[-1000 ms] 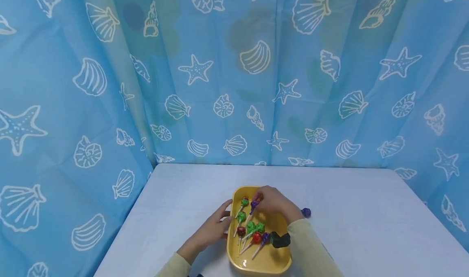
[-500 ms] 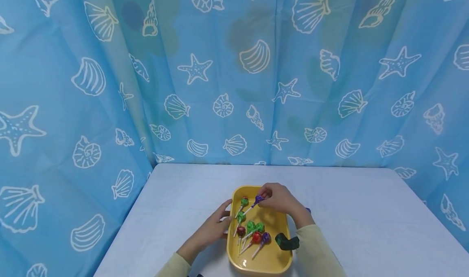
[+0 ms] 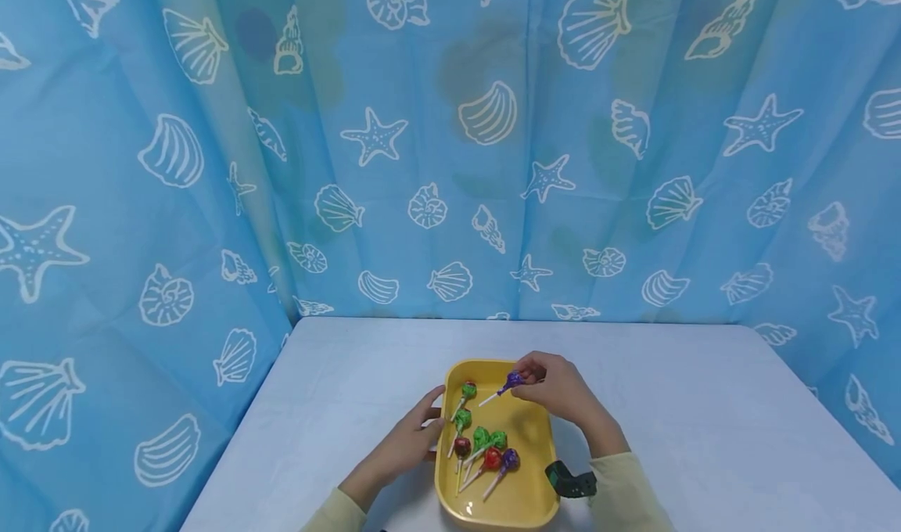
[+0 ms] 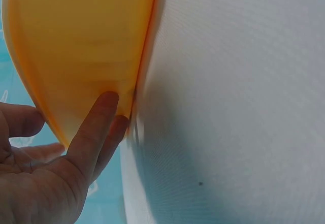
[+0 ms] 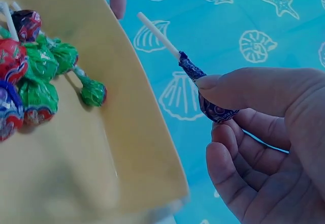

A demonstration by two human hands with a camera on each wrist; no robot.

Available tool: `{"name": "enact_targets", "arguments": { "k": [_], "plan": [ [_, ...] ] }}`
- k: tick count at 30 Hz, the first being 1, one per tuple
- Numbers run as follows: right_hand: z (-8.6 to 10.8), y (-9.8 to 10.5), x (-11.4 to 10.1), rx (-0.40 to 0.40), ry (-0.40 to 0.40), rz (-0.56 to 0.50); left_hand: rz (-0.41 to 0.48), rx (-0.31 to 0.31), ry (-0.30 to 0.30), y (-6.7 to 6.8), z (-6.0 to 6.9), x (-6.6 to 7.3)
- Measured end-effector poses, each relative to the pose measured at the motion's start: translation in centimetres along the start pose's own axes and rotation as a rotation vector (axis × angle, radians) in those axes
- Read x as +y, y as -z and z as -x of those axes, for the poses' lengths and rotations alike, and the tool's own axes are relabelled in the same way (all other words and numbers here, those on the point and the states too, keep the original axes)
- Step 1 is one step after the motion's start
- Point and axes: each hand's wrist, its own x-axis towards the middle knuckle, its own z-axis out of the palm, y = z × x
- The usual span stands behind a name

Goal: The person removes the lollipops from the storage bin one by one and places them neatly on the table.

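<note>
Between the thumb and fingers of my right hand [image 3: 563, 387] is a purple-wrapped lollipop [image 5: 210, 99], pinched by its head. Its white stick points left over the far part of a yellow tray [image 3: 524, 497]. My left hand [image 3: 404, 442] touches the tray's left side; in the left wrist view its extended fingers [image 4: 94, 127] lie against the outer wall. Inside the tray are several wrapped lollipops: green ones [image 3: 463, 418], a red one [image 3: 492, 459], a dark red one [image 3: 461, 447] and another purple one [image 3: 510, 460].
The tray stands on a table covered in white cloth [image 3: 690, 422]. Behind and to the sides hangs a blue curtain [image 3: 436, 149] with white shell and starfish prints. A dark strap-like device [image 3: 570, 481] sits at my right wrist, over the tray's right edge.
My right hand has lifted the purple lollipop from among the others and carried it right, toward the tray's far right corner. The purple lollipop on the table is now hidden. My left hand stays put.
</note>
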Motion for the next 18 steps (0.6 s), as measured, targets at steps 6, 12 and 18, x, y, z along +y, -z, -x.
{"name": "enact_targets", "arguments": {
  "k": [6, 12, 18],
  "plan": [
    [1.1, 0.6, 0.3, 0.056, -0.06, 0.01, -0.033, 0.012, 0.006, 0.0, 0.0, 0.1],
    [1.9, 1.0, 0.8, 0.082, -0.114, 0.006, -0.026, 0.014, 0.006, 0.0, 0.0, 0.2],
    [2.6, 1.4, 1.5, 0.106, -0.133, -0.004, -0.034, 0.024, 0.013, -0.2, 0.0, 0.2]
  ]
}}
